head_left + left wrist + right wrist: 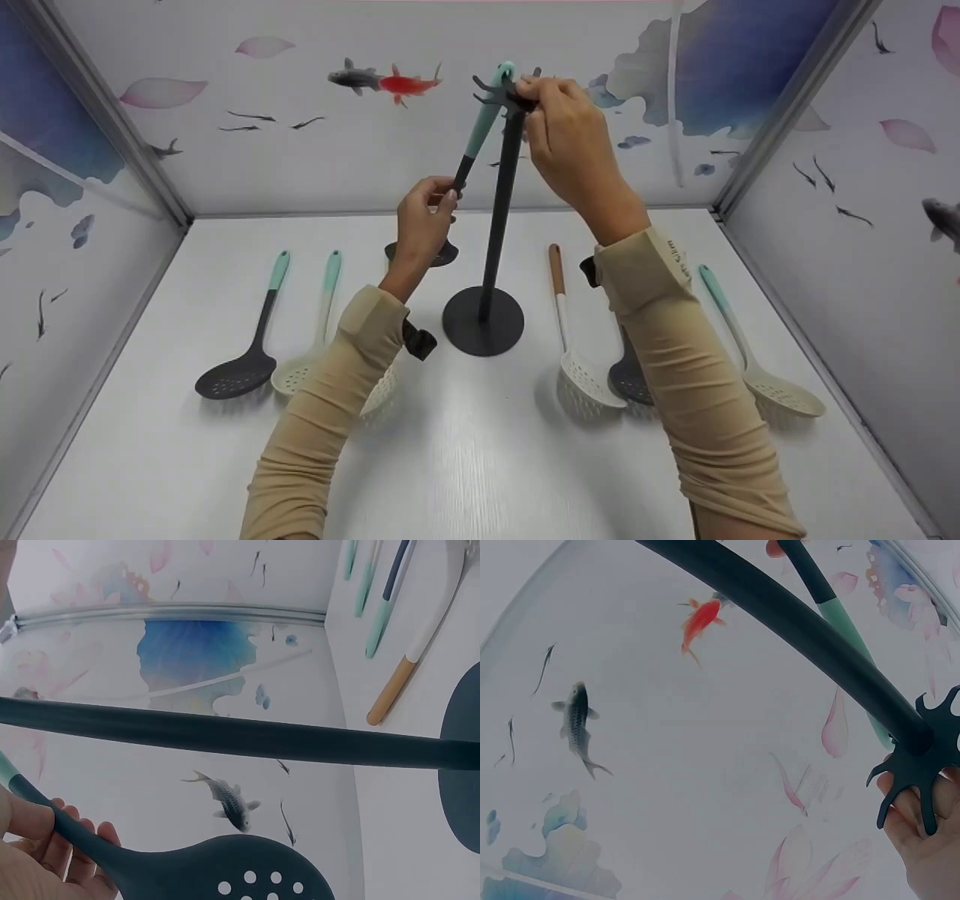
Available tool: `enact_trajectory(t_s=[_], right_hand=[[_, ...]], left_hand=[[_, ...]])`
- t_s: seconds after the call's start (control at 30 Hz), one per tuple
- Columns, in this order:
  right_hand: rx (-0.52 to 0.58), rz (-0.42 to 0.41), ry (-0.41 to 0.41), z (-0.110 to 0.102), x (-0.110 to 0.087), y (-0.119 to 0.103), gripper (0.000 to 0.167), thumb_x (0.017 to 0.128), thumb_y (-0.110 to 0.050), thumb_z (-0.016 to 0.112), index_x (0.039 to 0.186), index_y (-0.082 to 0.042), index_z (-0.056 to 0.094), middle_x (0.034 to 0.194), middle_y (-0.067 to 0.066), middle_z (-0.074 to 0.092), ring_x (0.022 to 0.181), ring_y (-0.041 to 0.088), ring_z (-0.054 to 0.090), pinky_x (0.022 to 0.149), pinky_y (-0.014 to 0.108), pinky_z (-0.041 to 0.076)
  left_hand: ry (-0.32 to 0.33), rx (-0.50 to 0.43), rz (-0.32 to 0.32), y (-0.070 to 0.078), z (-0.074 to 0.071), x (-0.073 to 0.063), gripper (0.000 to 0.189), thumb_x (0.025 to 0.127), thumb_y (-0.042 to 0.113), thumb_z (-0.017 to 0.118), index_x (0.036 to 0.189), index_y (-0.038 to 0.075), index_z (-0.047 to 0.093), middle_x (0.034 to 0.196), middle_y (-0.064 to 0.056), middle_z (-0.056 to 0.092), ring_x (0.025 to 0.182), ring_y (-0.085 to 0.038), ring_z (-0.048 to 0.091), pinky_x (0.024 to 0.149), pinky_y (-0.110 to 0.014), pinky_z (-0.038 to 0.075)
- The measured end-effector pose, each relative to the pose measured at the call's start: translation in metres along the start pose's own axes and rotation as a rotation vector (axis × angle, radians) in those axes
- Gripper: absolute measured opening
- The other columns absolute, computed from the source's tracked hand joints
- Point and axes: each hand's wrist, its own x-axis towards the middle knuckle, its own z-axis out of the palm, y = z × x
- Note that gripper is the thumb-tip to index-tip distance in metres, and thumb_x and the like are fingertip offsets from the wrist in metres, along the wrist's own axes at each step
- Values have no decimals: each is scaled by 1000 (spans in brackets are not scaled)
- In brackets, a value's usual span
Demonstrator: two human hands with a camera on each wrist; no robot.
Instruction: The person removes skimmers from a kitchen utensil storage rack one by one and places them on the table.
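Observation:
A black stand (501, 210) rises from a round base, with a ring of curved hooks (919, 754) at its top. My right hand (574, 142) grips that hook ring from the right side. In my left hand (424, 221) is a skimmer (484, 131) with a mint handle, pinched at its black neck. The skimmer hangs down beside the pole, its handle's top end at the hooks; whether its hole is over a hook I cannot tell. Its perforated black head (247, 862) shows in the left wrist view, partly cut off by the frame edge.
On the white table's left lie a black skimmer (236, 375), a cream one (292, 371) and a partly hidden one (381, 394). On the right lie a white, wooden-handled skimmer (589, 382), a half-covered black one (630, 375) and a cream one (784, 391). Printed panels surround the table.

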Motion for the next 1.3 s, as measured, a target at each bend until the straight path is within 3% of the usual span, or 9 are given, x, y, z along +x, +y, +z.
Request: enact_trajectory(t_s=[0.37, 0.53, 0.77, 1.0, 1.3], right_hand=[[-7, -3, 9, 1, 1, 0, 37, 96, -9, 32, 123, 3, 54, 127, 14, 57, 116, 28, 51, 102, 35, 40], [-9, -1, 8, 1, 0, 0, 37, 96, -9, 32, 124, 3, 54, 127, 14, 57, 115, 28, 51, 101, 35, 41], [-10, -4, 6, 0, 0, 0, 37, 96, -10, 33, 125, 3, 54, 127, 15, 57, 116, 28, 51, 102, 35, 40], [4, -9, 14, 1, 1, 0, 36, 96, -8, 33, 122, 3, 55, 127, 14, 57, 115, 28, 51, 102, 35, 40], [9, -10, 29, 1, 1, 1, 36, 95, -8, 34, 121, 3, 55, 126, 14, 58, 115, 29, 51, 103, 36, 39]], left_hand=[[-48, -114, -44, -3, 0, -2, 23, 91, 6, 57, 112, -1, 63, 104, -15, 63, 87, -14, 59, 74, -24, 54], [-40, -136, -68, -1, 0, 0, 23, 91, 8, 57, 113, 1, 63, 103, -13, 62, 85, -11, 58, 75, -24, 54], [-29, -181, -97, -2, -7, 4, 25, 93, 8, 54, 116, 0, 60, 106, -15, 60, 89, -18, 60, 77, -26, 54], [27, -153, -127, -13, -38, 3, 28, 93, 12, 55, 118, 1, 60, 110, -15, 59, 87, -13, 60, 79, -27, 53], [161, -81, -163, -28, -97, -3, 31, 92, 15, 57, 120, 3, 58, 108, -5, 57, 91, -10, 57, 86, -28, 51]])
